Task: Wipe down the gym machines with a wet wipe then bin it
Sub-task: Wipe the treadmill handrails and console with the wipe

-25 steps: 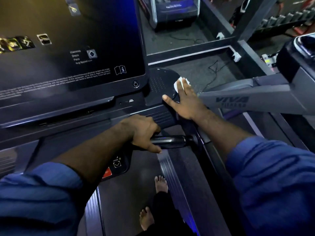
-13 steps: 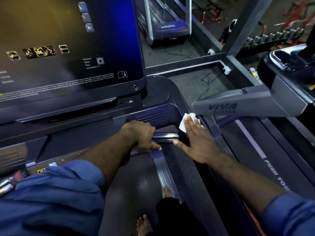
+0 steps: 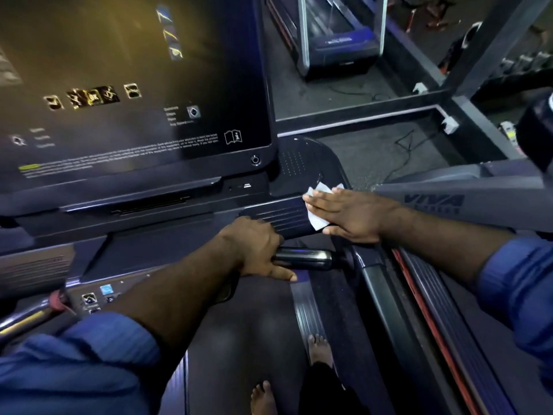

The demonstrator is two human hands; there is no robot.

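Head view: neighbouring machine's arm (image 3: 466,205) borders right hand (image 3: 356,215) on wipe (image 3: 317,220).

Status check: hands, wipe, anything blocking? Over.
Right hand flat, pressing wet wipe on ribbed console corner. Left hand grips handlebar. No obstruction seen.

A black cable (image 3: 400,143) trails across the grey floor (image 3: 368,154) near a white bracket (image 3: 449,124).
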